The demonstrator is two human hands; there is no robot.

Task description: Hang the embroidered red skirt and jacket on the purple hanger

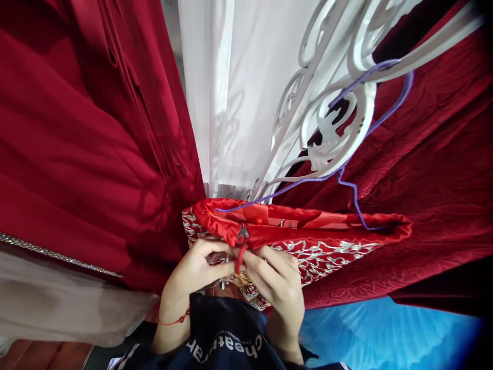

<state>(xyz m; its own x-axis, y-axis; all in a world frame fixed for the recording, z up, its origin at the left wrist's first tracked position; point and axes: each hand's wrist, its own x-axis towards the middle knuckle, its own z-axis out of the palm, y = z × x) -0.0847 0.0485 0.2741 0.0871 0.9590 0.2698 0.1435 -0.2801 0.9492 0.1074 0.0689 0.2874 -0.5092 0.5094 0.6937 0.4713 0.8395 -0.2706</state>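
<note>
Both hands meet at six o'clock: the left hand (194, 272) and right hand (279, 280) pinch a red loop fastener (239, 259) below the embroidered red garment (308, 241)'s collar. It already hangs on the purple hanger (346, 180); the fastener looks not yet closed.

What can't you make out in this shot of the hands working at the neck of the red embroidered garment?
Head view:
- Size tag inside the collar: one letter, too small to be sure of.
- Red cord between the left hand and right hand: its ends hidden by the fingers.
- Lower part of the red embroidered garment: covered by both hands.
- Purple hanger: its hook lost against the white scrolled rail.
</note>
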